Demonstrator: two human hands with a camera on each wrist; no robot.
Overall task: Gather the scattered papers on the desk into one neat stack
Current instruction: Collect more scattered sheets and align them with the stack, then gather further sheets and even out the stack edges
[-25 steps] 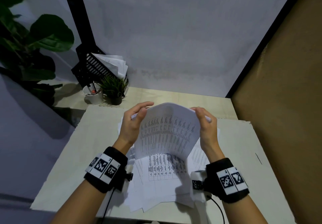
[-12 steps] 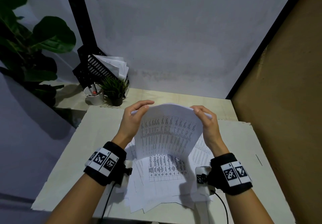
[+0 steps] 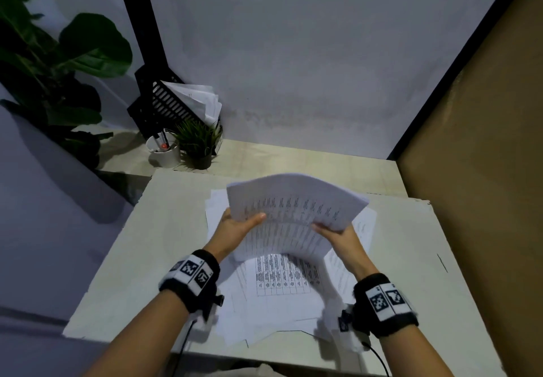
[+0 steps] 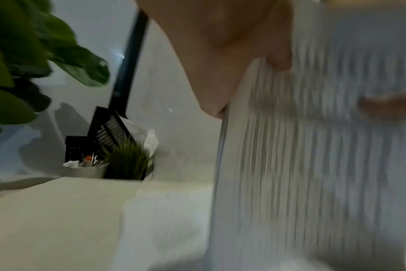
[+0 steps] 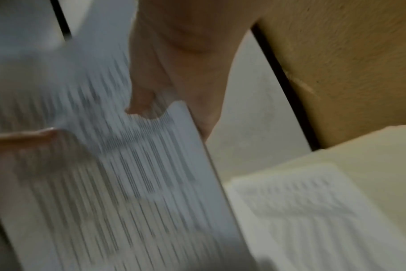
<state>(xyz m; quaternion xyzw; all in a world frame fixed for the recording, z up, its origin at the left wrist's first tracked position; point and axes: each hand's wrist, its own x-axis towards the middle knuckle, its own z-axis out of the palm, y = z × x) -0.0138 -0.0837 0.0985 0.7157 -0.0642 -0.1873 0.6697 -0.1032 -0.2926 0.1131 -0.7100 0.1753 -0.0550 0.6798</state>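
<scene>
While both hands (image 3: 235, 230) grip one thick bundle (image 3: 293, 209) by its sides, loose sheets (image 3: 279, 303) on the desk (image 3: 147, 244) aren't gathered yet.

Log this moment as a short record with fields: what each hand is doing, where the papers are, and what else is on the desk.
left hand: grips the left edge of the held stack
right hand: grips the right edge of the held stack
held stack: lifted off the desk, bowed upward
loose papers: fanned out on the desk beneath
back left corner: black file tray with sheets, white pen cup, small potted plant
stack state: not yet neat
</scene>
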